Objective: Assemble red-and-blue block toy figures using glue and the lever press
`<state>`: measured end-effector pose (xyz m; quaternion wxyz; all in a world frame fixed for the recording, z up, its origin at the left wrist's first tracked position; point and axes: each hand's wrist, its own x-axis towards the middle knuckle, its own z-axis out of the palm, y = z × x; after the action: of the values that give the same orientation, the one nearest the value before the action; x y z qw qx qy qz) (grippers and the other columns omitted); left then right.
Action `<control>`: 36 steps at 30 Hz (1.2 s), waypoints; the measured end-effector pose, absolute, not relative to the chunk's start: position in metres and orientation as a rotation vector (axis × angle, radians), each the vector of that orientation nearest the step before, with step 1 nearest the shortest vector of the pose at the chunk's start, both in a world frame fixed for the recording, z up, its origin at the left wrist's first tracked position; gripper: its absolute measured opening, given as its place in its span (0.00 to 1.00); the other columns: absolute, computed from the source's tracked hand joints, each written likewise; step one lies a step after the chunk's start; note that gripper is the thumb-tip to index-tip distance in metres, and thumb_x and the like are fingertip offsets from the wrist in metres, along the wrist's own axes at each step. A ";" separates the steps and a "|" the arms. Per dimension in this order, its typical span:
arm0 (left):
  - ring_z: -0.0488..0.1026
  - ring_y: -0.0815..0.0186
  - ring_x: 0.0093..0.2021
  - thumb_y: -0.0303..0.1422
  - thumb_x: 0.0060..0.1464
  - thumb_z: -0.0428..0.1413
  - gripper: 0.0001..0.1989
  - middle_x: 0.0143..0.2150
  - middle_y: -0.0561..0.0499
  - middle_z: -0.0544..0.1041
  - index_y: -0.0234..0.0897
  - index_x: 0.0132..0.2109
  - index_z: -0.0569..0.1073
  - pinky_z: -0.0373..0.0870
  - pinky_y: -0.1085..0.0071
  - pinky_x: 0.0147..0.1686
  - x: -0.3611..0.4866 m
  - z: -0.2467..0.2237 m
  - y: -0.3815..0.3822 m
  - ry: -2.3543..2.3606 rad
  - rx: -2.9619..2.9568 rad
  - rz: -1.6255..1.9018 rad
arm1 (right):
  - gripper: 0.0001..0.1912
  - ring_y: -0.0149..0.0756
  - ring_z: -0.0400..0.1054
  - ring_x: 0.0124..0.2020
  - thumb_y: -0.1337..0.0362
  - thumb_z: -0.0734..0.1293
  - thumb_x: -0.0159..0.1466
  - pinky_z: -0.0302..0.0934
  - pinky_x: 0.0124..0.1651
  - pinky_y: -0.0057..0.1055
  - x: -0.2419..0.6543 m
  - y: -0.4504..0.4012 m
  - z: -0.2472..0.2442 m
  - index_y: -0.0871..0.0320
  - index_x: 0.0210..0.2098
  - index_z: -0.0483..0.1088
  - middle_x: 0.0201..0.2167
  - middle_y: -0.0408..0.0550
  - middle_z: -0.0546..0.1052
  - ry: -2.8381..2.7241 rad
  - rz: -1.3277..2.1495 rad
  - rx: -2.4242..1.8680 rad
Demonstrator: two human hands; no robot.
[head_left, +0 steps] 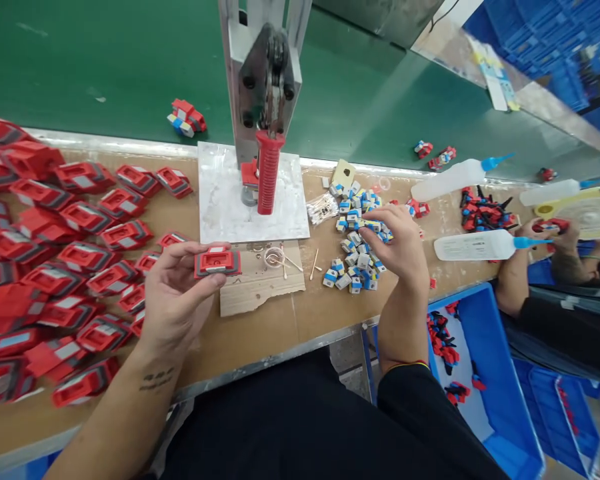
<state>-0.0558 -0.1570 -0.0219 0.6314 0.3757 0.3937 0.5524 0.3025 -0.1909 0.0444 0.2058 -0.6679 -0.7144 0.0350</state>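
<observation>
My left hand (180, 287) holds a red and grey plastic part (218, 262) between thumb and fingers, its recessed face up, at the front left of the press base plate (213, 200). My right hand (397, 243) reaches over a pile of small white, blue and yellow blocks (360, 263); its thumb and index fingertips are near the blocks, and whether they pinch one is too small to tell. Many similar red parts (123, 237) are heaped on the left. A small clear cup (274, 257) and cotton swabs (314, 264) rest between my hands.
A press with a red handle (269, 173) stands at centre. White squeeze bottles (473, 245) with blue tips lie to the right. A blue bin (513, 393) with red and black parts is at lower right. A co-worker's hands (565, 243) hold a red piece at far right.
</observation>
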 end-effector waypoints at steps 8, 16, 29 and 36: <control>0.84 0.64 0.36 0.38 0.38 0.82 0.23 0.38 0.53 0.88 0.44 0.41 0.84 0.85 0.69 0.38 -0.049 -0.018 -0.157 0.848 0.756 1.282 | 0.14 0.55 0.76 0.54 0.60 0.67 0.72 0.64 0.42 0.38 0.266 -0.158 0.034 0.59 0.53 0.77 0.53 0.63 0.83 -2.303 0.022 -2.644; 0.85 0.65 0.36 0.39 0.40 0.81 0.24 0.38 0.51 0.87 0.40 0.42 0.83 0.85 0.72 0.38 -0.046 -0.022 -0.159 0.803 0.746 1.253 | 0.10 0.48 0.78 0.48 0.62 0.72 0.66 0.71 0.47 0.41 0.272 -0.166 0.026 0.55 0.47 0.77 0.49 0.55 0.82 -1.857 0.271 -2.217; 0.87 0.57 0.33 0.48 0.51 0.77 0.27 0.36 0.47 0.86 0.38 0.52 0.82 0.82 0.70 0.29 -0.040 -0.022 -0.168 0.540 0.753 1.022 | 0.44 0.28 0.59 0.14 0.22 0.76 0.46 0.55 0.16 0.29 0.194 -0.190 0.002 0.47 0.46 0.67 0.30 0.42 0.82 -1.214 1.031 -1.112; 0.87 0.60 0.35 0.51 0.56 0.73 0.27 0.42 0.45 0.88 0.41 0.54 0.77 0.81 0.70 0.32 -0.041 -0.025 -0.167 0.470 0.766 0.991 | 0.29 0.44 0.83 0.42 0.41 0.82 0.56 0.81 0.43 0.40 0.181 -0.198 0.027 0.48 0.50 0.78 0.42 0.50 0.86 -1.538 0.676 -1.142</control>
<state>-0.0414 -0.1671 -0.0247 0.7846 0.3551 0.2181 0.4592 0.1811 -0.1976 0.0265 0.5269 -0.4778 -0.6435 0.2830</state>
